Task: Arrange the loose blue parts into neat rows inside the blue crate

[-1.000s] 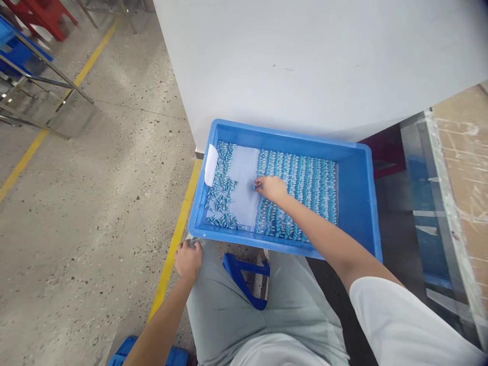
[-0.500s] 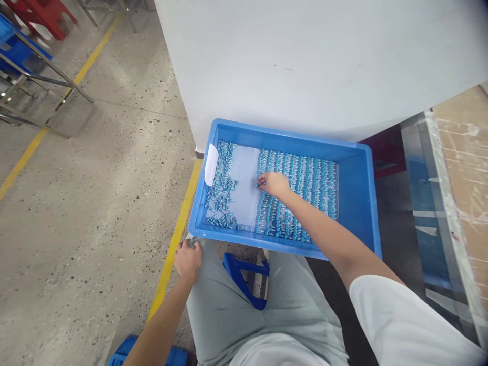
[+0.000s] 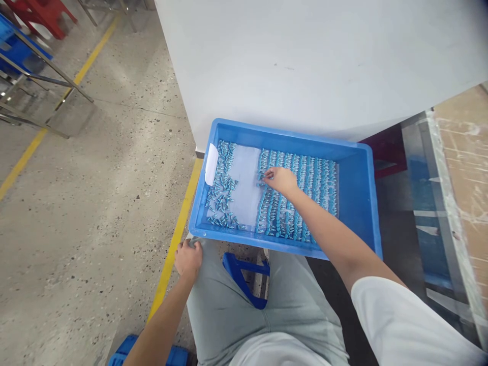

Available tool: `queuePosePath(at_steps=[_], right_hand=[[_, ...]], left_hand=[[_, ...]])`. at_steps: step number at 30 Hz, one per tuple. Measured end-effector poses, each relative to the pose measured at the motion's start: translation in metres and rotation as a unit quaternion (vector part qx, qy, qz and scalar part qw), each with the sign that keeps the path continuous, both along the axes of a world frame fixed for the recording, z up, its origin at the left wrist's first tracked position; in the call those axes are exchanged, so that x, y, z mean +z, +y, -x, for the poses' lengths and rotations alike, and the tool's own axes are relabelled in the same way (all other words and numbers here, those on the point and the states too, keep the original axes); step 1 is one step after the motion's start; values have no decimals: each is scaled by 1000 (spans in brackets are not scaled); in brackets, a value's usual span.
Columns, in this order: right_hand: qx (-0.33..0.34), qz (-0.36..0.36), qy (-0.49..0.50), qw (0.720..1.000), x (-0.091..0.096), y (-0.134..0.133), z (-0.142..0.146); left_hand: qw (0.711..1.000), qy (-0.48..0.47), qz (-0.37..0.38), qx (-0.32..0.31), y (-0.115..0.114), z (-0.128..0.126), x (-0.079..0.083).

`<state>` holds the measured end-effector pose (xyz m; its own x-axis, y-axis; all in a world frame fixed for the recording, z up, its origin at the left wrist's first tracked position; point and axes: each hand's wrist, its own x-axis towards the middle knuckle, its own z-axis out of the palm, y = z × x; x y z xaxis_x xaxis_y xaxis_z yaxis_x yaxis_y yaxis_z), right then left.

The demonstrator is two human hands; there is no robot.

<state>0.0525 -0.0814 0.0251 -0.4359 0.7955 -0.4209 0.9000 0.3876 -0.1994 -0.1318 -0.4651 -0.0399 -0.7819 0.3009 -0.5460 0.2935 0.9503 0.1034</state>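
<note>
My right hand is over the blue plastic bin, thumb and fingers pinched together at the left edge of the rows of small blue-headed metal pieces. Whatever is between its fingertips is too small to make out. The rows lie close together across the right part of a pale sheet. At the bin's left end is a jumble of loose pieces of the same kind. My left hand rests on my left knee just outside the bin's near left corner, fingers loosely bent, holding nothing visible.
Behind the bin rises a white panel. A white label sits on the bin's left wall. Below lies a blue plastic stool part between my legs. Metal-framed stools stand far left, and a tan board is at right.
My right hand has shifted slightly right and away from me, from the bare strip of sheet to the edge of the rows. My left hand has stayed on the knee.
</note>
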Motion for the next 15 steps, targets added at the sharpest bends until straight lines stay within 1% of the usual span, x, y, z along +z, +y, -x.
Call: queuePosePath(at_steps=[4, 11, 15], right_hand=[[-35, -7, 7, 999, 3, 6, 5], [-47, 7, 0, 999, -2, 8, 23], [-49, 5, -10, 999, -5, 6, 28]], left_hand=[[1000, 2, -3, 0, -1, 0, -1], [1000, -1, 4, 6, 2, -1, 2], [1000, -2, 1, 7, 3, -1, 5]])
